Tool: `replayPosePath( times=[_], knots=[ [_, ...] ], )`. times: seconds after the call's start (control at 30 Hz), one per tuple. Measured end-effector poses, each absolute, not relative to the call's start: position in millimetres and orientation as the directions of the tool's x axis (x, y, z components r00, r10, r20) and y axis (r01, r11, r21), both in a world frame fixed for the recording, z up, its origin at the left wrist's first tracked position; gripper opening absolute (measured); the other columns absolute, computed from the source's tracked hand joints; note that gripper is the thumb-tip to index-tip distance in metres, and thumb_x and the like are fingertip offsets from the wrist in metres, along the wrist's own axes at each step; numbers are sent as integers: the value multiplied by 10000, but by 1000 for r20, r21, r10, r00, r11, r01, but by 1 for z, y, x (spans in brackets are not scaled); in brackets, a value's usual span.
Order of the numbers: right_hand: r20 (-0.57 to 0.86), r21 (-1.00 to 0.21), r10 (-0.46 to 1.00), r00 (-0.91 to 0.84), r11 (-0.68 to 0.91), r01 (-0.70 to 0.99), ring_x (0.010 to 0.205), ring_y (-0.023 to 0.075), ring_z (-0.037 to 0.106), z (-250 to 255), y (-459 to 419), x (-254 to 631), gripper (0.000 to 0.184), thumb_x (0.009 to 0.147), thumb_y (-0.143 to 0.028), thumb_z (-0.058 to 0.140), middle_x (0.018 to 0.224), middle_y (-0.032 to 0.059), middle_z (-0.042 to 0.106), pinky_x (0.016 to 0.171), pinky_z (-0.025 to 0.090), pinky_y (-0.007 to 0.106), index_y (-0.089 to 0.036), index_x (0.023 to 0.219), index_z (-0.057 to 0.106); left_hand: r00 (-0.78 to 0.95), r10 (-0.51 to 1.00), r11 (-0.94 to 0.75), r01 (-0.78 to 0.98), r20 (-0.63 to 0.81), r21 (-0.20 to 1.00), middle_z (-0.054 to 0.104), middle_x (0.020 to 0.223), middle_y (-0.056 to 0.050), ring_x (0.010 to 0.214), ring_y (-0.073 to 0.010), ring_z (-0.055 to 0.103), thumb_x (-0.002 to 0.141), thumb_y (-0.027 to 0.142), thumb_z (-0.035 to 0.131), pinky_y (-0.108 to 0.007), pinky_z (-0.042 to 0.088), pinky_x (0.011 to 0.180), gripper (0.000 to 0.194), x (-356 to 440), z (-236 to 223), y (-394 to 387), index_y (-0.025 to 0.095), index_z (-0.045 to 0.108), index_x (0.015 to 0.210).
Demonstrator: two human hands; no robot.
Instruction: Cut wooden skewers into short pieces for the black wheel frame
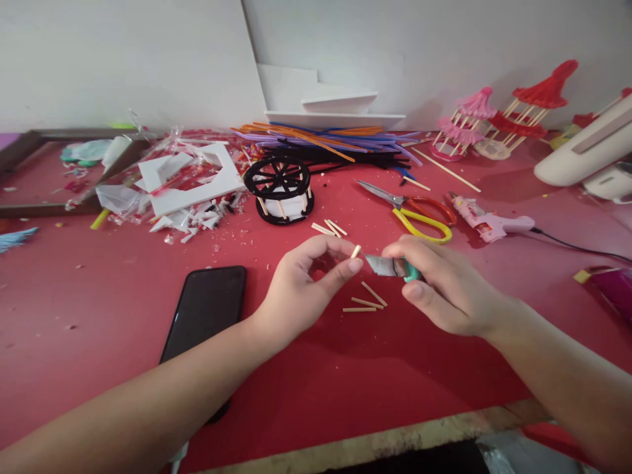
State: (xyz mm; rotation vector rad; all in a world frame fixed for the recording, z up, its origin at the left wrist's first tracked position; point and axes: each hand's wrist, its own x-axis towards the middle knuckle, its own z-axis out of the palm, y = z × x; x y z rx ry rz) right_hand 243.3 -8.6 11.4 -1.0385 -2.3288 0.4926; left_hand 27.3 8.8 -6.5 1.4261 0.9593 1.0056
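Between the thumb and forefinger of my left hand (309,283) a short wooden stick (356,251) is pinched, its tip pointing up. My right hand (444,283) grips a utility knife (411,270) with a green handle. Its blade (382,265) points left, close to the stick; whether they touch I cannot tell. Below the hands several cut stick pieces (365,303) lie on the red table (316,395). More short sticks (330,228) lie just beyond my left hand. Behind them stands a small round model (279,187) with a black spoked top on wooden posts.
Scissors (409,210) and a pink glue gun (488,220) lie at the right, its cord trailing off. A black phone (205,309) rests by my left forearm. Pipe cleaners (330,145), foam scraps (192,181) and pink and red models (528,112) fill the back.
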Motion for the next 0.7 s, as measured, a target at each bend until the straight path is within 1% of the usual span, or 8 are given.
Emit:
replayPosePath(
  times=[0.03, 0.1, 0.23, 0.4, 0.53, 0.63, 0.7],
  knots=[
    [336, -510, 765, -549, 639, 577, 686, 133, 501, 12, -10, 240, 288, 952, -419, 397, 800, 24, 545, 614, 398, 261, -164, 1001, 523, 333, 938, -117, 46, 96, 992, 659, 819, -13, 733, -125, 590, 800, 250, 680, -242, 449, 678, 105, 27, -6, 8, 185, 647, 876],
    [338, -470, 773, -536, 632, 616, 659, 127, 489, 11, -14, 234, 246, 964, -379, 387, 778, 18, 543, 596, 382, 257, -175, 950, 522, 364, 921, -183, 84, 140, 980, 673, 841, -21, 756, -135, 600, 804, 184, 657, -252, 452, 698, 68, 27, -6, 7, 187, 656, 872],
    [333, -433, 777, -534, 629, 645, 633, 130, 480, 8, -19, 226, 258, 955, -395, 407, 755, 21, 552, 586, 379, 262, -178, 885, 527, 391, 902, -259, 148, 184, 954, 678, 874, -25, 782, -150, 609, 760, 83, 656, -274, 464, 742, 160, 26, -4, 5, 200, 683, 866],
    [357, -420, 779, -516, 627, 656, 618, 128, 461, 7, -20, 226, 266, 956, -388, 406, 724, 18, 537, 591, 379, 265, -171, 861, 526, 392, 896, -296, 178, 209, 938, 643, 785, -10, 719, -135, 594, 772, 71, 630, -274, 463, 730, 171, 26, -3, 6, 207, 706, 844],
    [345, -422, 784, -516, 621, 661, 609, 126, 449, 8, -19, 227, 270, 957, -388, 407, 713, 12, 522, 583, 368, 268, -168, 844, 517, 414, 885, -301, 162, 212, 940, 675, 826, -21, 761, -144, 612, 782, 55, 613, -282, 468, 745, 177, 26, -3, 5, 202, 701, 828],
    [346, -410, 785, -514, 619, 670, 601, 125, 437, 8, -20, 227, 274, 956, -394, 407, 708, 10, 509, 577, 361, 266, -172, 834, 513, 424, 882, -291, 146, 206, 945, 705, 871, -33, 813, -171, 632, 790, 86, 631, -301, 475, 757, 157, 25, -3, 5, 209, 703, 856],
    [348, -409, 787, -509, 616, 673, 600, 126, 438, 8, -20, 226, 271, 955, -392, 408, 705, 10, 507, 576, 359, 265, -176, 830, 512, 418, 884, -296, 160, 207, 942, 713, 862, -35, 815, -184, 634, 791, 107, 643, -314, 477, 756, 156, 24, -3, 4, 219, 708, 877]
  ],
)
